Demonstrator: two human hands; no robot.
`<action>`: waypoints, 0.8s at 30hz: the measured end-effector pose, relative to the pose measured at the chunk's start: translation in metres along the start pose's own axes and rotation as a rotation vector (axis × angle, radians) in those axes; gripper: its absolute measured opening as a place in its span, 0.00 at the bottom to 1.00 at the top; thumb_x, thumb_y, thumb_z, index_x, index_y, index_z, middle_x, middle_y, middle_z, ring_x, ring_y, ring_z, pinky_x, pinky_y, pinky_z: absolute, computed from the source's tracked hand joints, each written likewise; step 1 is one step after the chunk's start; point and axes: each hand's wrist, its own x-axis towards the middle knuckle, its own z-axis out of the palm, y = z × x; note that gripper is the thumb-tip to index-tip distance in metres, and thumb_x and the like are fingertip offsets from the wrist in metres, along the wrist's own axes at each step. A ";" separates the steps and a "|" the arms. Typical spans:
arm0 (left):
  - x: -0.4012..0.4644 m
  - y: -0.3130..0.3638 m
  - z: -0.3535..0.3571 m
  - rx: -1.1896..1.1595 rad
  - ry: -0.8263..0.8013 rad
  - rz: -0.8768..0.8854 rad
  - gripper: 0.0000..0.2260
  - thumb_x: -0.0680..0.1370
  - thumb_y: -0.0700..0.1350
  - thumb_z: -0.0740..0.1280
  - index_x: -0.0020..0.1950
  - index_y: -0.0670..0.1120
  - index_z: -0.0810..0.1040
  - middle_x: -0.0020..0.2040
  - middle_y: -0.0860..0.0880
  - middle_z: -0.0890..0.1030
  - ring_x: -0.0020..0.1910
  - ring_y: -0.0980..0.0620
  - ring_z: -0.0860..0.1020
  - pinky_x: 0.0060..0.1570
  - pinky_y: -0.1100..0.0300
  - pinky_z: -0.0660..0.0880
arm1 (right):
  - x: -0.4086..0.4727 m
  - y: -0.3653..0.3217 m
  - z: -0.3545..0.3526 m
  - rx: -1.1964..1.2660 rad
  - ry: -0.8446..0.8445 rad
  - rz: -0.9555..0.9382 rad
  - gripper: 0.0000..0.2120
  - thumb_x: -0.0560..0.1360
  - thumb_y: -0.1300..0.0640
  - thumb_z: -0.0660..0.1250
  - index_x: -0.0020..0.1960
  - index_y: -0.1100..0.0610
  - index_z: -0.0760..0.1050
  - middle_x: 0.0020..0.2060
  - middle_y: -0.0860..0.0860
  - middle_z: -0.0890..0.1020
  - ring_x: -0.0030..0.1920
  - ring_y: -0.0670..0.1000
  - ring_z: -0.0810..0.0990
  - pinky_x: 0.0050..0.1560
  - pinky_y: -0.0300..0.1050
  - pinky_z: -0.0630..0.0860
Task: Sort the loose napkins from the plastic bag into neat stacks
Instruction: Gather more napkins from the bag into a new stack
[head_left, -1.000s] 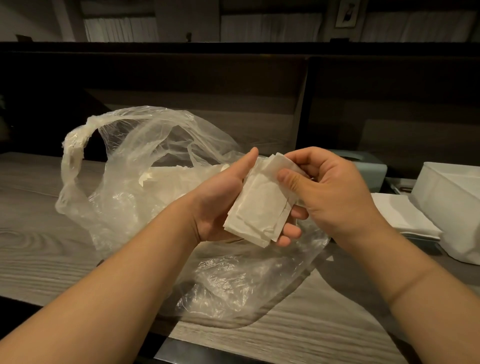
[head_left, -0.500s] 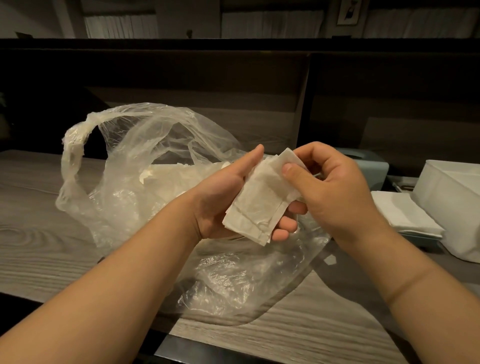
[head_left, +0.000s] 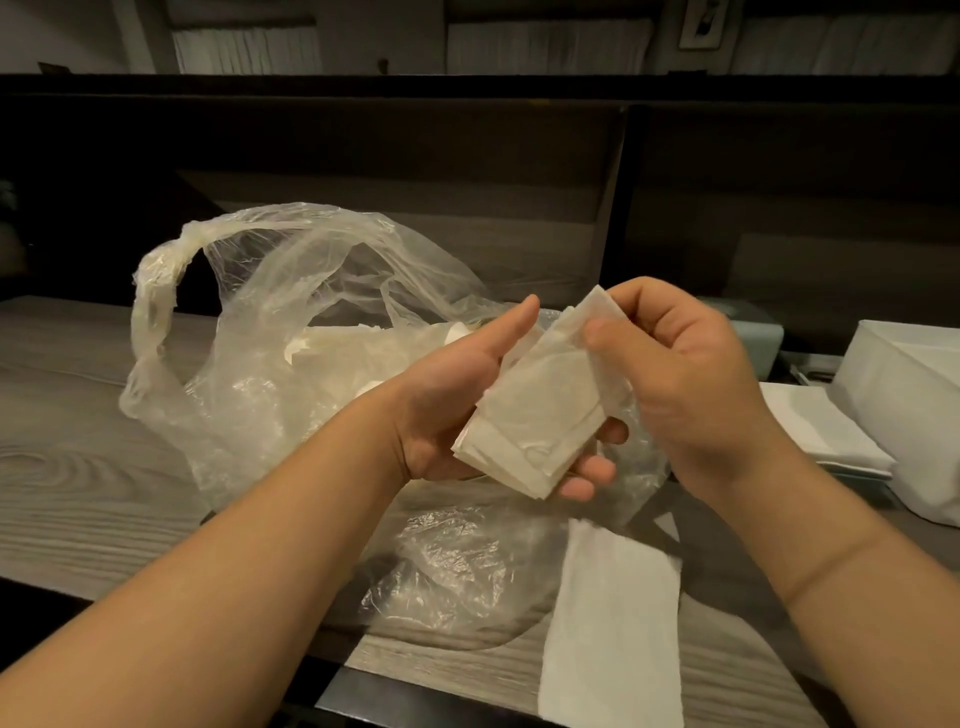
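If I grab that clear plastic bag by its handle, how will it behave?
The plastic bag is probably floppy: it lies crumpled and slumped on the table. It seems light, being thin film. The napkins inside may shift or spill.

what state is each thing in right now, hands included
left hand: palm up, cradling the napkin bundle
right hand: pinching the bundle's top edge
napkin bundle: folded, held above the bag, edges uneven
plastic bag: open, crumpled on the table, napkins inside
single napkin: flat on the table's near edge
napkin stack: flat, at right beside a white container
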 end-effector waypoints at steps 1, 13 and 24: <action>0.000 0.000 0.000 -0.008 -0.024 -0.005 0.34 0.79 0.70 0.55 0.61 0.43 0.84 0.56 0.38 0.82 0.50 0.40 0.83 0.56 0.46 0.81 | 0.000 0.001 0.000 -0.024 0.015 0.009 0.05 0.81 0.55 0.67 0.50 0.55 0.79 0.40 0.45 0.83 0.41 0.44 0.83 0.36 0.38 0.78; -0.001 0.002 0.007 0.031 0.012 0.015 0.34 0.77 0.70 0.59 0.59 0.42 0.84 0.51 0.37 0.82 0.46 0.39 0.82 0.50 0.45 0.82 | 0.001 0.008 0.002 -0.183 -0.015 0.052 0.03 0.80 0.53 0.69 0.53 0.49 0.81 0.41 0.44 0.83 0.37 0.44 0.82 0.30 0.35 0.75; 0.002 0.003 0.002 -0.144 0.064 0.038 0.32 0.76 0.68 0.63 0.61 0.42 0.83 0.57 0.41 0.84 0.51 0.41 0.84 0.54 0.44 0.81 | 0.003 -0.011 -0.005 0.144 -0.055 0.204 0.12 0.80 0.58 0.64 0.38 0.53 0.79 0.34 0.49 0.79 0.38 0.47 0.79 0.41 0.46 0.75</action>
